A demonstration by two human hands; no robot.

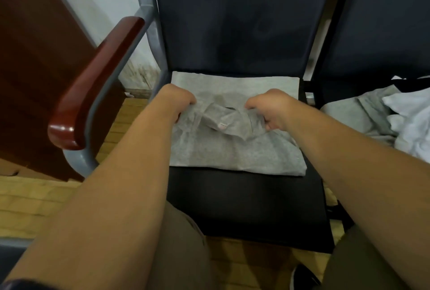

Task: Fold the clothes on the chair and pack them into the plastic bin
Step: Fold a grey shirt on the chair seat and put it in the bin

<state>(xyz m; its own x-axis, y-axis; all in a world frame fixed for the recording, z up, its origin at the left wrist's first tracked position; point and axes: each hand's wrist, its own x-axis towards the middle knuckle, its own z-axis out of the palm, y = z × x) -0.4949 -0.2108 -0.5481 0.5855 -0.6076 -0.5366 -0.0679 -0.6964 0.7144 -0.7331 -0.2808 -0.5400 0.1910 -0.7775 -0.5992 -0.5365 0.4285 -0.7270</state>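
Note:
A grey T-shirt [235, 150] lies partly folded on the dark seat of the chair [244, 208] in front of me, collar and small label turned up in the middle. My left hand [176, 101] grips the cloth at the left of the collar, fingers curled under the fabric. My right hand [272, 110] grips it at the right of the collar in the same way. Both forearms reach in from the bottom of the view. The plastic bin is not in view.
A pile of grey and white clothes [381, 117] lies on the neighbouring seat at the right. A glossy red-brown armrest [97, 80] on a grey metal frame stands at the left. Dark wooden furniture [35, 57] fills the far left. Wooden floor lies below.

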